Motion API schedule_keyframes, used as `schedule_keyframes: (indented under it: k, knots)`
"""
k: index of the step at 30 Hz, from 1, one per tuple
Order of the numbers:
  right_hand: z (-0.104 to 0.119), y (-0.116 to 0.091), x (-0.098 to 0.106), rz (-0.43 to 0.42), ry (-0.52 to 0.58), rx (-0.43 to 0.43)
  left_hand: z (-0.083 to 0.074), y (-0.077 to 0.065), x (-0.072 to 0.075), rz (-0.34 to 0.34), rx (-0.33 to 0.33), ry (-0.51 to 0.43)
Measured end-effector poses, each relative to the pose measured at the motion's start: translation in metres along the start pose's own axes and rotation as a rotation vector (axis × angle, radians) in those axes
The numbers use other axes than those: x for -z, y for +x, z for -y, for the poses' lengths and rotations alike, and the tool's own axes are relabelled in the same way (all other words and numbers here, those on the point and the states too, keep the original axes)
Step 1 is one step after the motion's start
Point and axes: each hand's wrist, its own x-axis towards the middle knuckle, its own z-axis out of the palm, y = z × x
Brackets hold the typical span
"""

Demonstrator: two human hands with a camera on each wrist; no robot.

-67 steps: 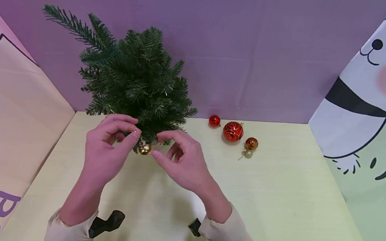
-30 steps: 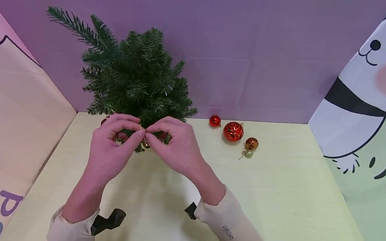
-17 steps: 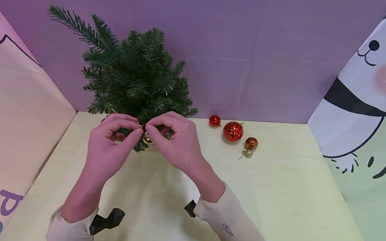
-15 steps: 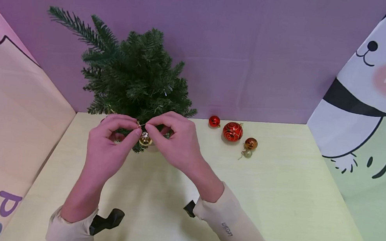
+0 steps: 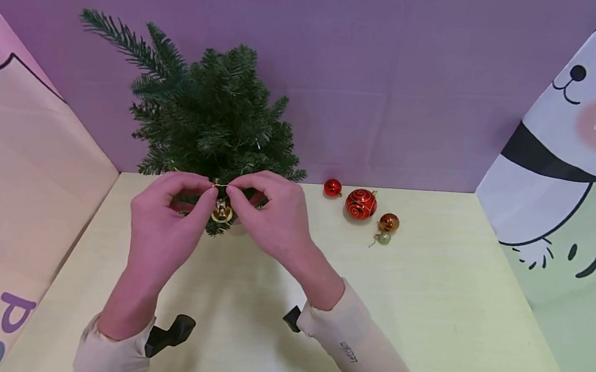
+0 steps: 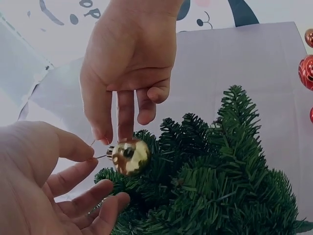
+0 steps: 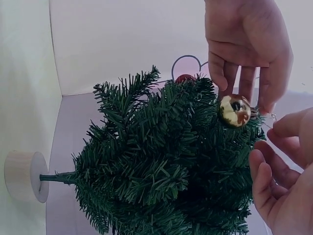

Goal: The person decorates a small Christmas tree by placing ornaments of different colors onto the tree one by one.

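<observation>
A shiny gold bauble (image 5: 222, 211) hangs by a thin gold thread (image 5: 220, 185) in front of the small artificial Christmas tree (image 5: 218, 111). My left hand (image 5: 169, 221) pinches the thread between thumb and forefinger. From the other side, the right hand (image 5: 275, 220) pinches it too, so a short length is stretched between the fingertips. The wrist views show the gold bauble (image 6: 129, 156) close to the branches; whether its thread goes round a twig I cannot tell.
On the table right of the tree lie a small red bauble (image 5: 333, 188), a larger red swirled one (image 5: 361, 204), a copper one (image 5: 389, 223) and a pale gold one (image 5: 383, 238). The tree's round base (image 7: 24, 176) shows in the right wrist view, with a dark red bauble (image 7: 185, 78) by the branches.
My right hand was apart from the left with its thumb and forefinger spread. It has come in and now pinches the thread. The gold bauble hangs slightly higher.
</observation>
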Motion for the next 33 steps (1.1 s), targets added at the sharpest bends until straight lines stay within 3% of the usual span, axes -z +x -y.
schedule_keyframes:
  k: [15,33]
  knots:
    - [0.004,0.008,0.000,0.036,-0.173,-0.026,-0.001,0.008,-0.001,0.025,0.029,0.165]
    - [0.006,0.017,0.000,0.103,-0.298,-0.091,0.004,0.013,-0.004,0.047,0.052,0.180]
